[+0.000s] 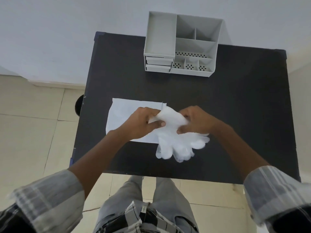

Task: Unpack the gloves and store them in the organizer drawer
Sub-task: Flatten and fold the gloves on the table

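Note:
A bundle of thin white gloves [175, 142] lies on the black table [235, 115], its fingers spread toward the near edge. My left hand [143, 123] and my right hand [195, 121] both pinch the cuff end of the gloves, which bulges up between them. A flat white packet [127, 111] lies under my left hand, partly hidden by it. The grey desk organizer [181, 46] stands at the far edge of the table, with two shut drawers [158, 63] at its front left.
The organizer has an open tray on top left and several small compartments on the right. A dark round object [79, 105] shows past the table's left edge. Tiled floor and my legs lie below the near edge.

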